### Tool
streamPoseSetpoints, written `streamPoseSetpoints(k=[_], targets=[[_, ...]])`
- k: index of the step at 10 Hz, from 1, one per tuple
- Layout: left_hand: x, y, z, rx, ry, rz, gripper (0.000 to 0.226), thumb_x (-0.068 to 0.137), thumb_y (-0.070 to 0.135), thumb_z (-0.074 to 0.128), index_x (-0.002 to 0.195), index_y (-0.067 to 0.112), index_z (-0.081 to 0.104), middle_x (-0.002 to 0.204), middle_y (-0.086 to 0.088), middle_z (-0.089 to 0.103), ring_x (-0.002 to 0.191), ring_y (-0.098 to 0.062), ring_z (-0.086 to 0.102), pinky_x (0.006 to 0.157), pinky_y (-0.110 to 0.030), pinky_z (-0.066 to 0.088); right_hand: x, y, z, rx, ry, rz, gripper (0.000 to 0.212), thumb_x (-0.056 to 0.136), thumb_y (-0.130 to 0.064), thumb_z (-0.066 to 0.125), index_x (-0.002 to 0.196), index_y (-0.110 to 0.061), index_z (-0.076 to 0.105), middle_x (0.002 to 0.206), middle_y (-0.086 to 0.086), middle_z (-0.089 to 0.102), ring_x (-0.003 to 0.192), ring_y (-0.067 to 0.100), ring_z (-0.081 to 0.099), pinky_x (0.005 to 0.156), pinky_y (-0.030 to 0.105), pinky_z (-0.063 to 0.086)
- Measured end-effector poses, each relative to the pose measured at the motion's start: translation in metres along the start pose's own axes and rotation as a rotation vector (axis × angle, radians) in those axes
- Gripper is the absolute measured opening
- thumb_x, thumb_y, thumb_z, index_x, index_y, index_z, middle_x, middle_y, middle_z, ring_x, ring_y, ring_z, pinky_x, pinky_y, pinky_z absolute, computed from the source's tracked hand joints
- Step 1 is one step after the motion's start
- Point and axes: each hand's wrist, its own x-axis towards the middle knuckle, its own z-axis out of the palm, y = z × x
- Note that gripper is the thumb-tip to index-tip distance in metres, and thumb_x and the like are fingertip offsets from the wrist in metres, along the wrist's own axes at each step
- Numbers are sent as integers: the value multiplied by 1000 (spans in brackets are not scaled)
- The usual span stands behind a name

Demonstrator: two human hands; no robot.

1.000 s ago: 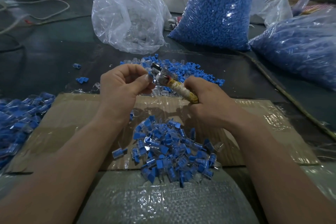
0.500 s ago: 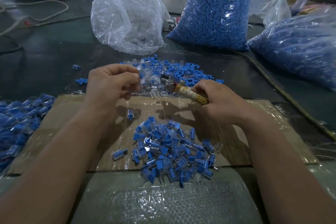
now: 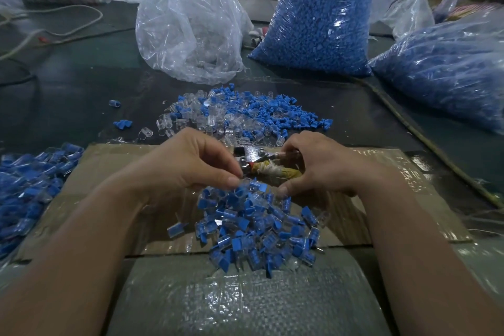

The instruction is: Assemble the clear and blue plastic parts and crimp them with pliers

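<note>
My left hand point(image 3: 188, 169) is low over the cardboard sheet point(image 3: 109, 161), thumb and forefinger pinched on a clear and blue part point(image 3: 249, 184) at the top of the near pile of joined parts point(image 3: 259, 224). My right hand point(image 3: 324, 169) grips the pliers point(image 3: 268, 169) by their yellow-wrapped handles. The metal jaws point(image 3: 245, 154) point left, just behind my left fingertips. Beyond both hands lies a loose heap of separate clear and blue parts point(image 3: 245, 114) on the dark table.
A second heap of joined parts point(image 3: 30, 185) lies at the left edge. At the back stand a clear bag point(image 3: 191, 33) and two bags of blue parts point(image 3: 313, 24) point(image 3: 450, 76). A woven sack point(image 3: 245, 303) covers the near edge. A cord point(image 3: 409, 123) runs along the right.
Both hands have dropped from chest height down to the cardboard. My left hand let a part fall, then moved right and down onto the near pile. The pliers came down with my right hand.
</note>
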Motion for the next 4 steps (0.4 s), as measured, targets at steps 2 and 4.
streamPoseSetpoints(k=[2, 4], targets=[[2, -3, 0, -81, 102, 11, 28, 49, 36, 74, 69, 17, 74, 65, -6, 68, 59, -25, 46, 49, -23, 39, -4, -1, -3, 128, -36, 0, 77, 42, -77, 54, 107, -37, 47, 95, -23, 40, 88, 0, 42, 66, 19, 32], [0, 3, 6, -170, 275, 52, 14, 56, 28, 68, 61, 16, 72, 55, -3, 64, 38, -4, 38, 38, -11, 31, -6, -7, -3, 85, 106, -88, 51, 77, -54, 62, 120, -28, 54, 109, -13, 47, 97, 4, 42, 77, 25, 33]])
